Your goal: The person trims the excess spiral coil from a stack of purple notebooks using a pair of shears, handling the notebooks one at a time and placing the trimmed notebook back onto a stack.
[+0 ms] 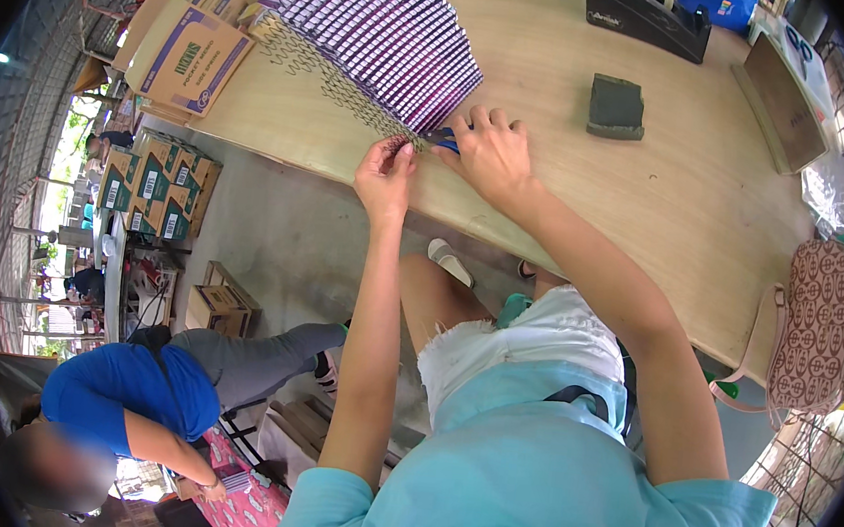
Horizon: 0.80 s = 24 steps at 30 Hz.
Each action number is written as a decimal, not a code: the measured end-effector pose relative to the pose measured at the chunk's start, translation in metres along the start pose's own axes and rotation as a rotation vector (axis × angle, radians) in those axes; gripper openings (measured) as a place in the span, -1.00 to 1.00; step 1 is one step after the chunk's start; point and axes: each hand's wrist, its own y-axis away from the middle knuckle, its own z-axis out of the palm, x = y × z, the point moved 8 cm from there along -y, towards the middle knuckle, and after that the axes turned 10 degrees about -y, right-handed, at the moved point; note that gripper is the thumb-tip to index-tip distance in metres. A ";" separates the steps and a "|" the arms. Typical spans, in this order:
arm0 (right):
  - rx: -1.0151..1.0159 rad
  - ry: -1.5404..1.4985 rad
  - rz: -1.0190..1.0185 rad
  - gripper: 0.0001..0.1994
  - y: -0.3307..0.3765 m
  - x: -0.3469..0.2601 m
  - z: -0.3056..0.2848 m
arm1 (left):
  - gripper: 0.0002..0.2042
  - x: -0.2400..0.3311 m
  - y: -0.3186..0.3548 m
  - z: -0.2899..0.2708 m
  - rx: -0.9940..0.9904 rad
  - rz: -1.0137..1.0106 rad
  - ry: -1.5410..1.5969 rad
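Note:
A tall stack of spiral notebooks with purple edges and white pages stands at the table's front left. Loose ends of wire coil stick out along its near left side. At the stack's near corner, my left hand is closed in a pinch on a wire coil end. My right hand is wrapped round small blue-handled pliers, whose jaws point left toward the coil ends. The tips of the jaws are too small to make out.
On the wooden table lie a dark block and a black tape dispenser. Cartons stand at the left end. A patterned bag hangs at the right edge. A person in blue bends over work at lower left.

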 end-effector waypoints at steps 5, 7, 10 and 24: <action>-0.073 -0.066 0.051 -0.56 -0.002 0.007 0.011 | -0.80 0.002 -0.001 0.000 -0.009 -0.015 -0.048; -0.175 -0.100 0.104 -0.56 0.000 0.014 0.018 | -0.78 0.002 0.000 0.000 -0.023 -0.025 -0.034; -0.007 -0.053 0.035 -0.55 0.003 0.006 -0.003 | -0.75 0.002 0.001 -0.003 -0.022 -0.014 -0.011; 0.053 -0.019 -0.013 -0.55 -0.004 -0.004 -0.003 | -0.72 0.007 0.002 -0.006 -0.034 0.028 -0.065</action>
